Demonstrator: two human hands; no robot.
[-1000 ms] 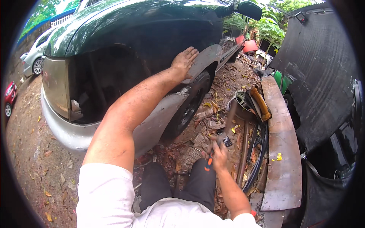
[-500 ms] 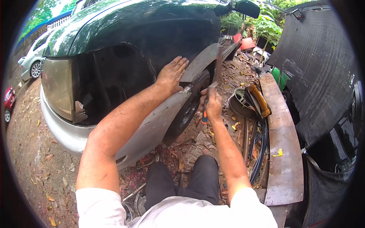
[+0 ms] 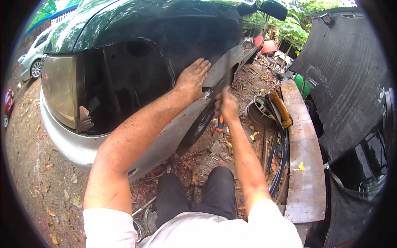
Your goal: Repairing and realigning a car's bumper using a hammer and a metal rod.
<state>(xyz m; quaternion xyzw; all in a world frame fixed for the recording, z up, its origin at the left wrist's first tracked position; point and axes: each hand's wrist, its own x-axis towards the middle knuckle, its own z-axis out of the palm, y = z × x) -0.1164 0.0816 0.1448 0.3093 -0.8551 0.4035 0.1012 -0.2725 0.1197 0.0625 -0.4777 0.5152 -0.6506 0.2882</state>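
Observation:
My left hand (image 3: 193, 78) lies flat, fingers stretched, on the dark green fender (image 3: 182, 41) of a car, above the grey front wheel arch (image 3: 223, 62). Gripped in my right hand (image 3: 227, 105) is a long, flat file (image 3: 228, 70), its blade pointing up and blurred by motion, close to the wheel arch edge. Its orange and grey handle (image 3: 221, 124) sticks out below my fist. Between my hands, the bumper's corner meets the fender at a torn, shiny spot (image 3: 206, 94). The headlight opening (image 3: 124, 78) gapes dark left of my left hand.
The silver bumper (image 3: 66, 144) curves round the car's front. Below my right hand, the tyre (image 3: 198, 128) is partly hidden. To the right lie a wheel-like rim (image 3: 260, 109), a long curved brown panel (image 3: 306, 165) and a black sheet (image 3: 335, 78). Leaves and scraps litter the ground.
My right hand has moved slightly left with the file, whose blade now stands nearer the wheel arch. My left hand stays flat on the fender; the whole view has shifted a little.

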